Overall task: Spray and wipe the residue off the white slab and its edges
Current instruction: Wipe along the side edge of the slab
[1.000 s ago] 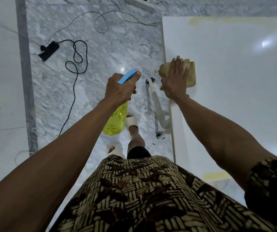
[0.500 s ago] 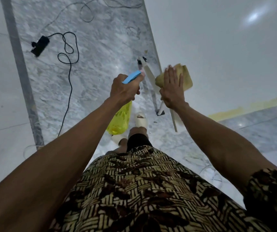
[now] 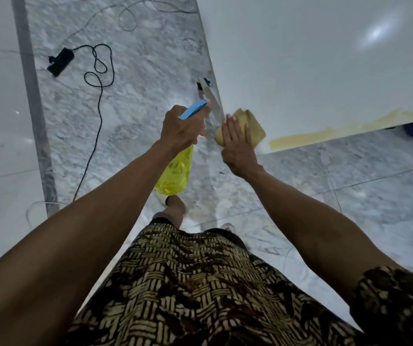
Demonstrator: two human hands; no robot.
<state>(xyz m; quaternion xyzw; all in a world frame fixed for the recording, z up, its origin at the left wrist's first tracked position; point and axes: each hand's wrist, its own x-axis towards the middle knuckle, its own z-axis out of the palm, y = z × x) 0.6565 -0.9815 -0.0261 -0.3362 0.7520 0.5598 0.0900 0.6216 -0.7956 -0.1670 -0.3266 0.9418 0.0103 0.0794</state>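
Right hand fingers flat on cloth at slab corner, left hand fingers curled round spray bottle

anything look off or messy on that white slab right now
Yes: a yellowish residue strip runs along the white slab's near edge, patchy and uneven against the otherwise clean gloss. It starts just right of the tan cloth under the right hand, so that stretch looks not yet wiped.
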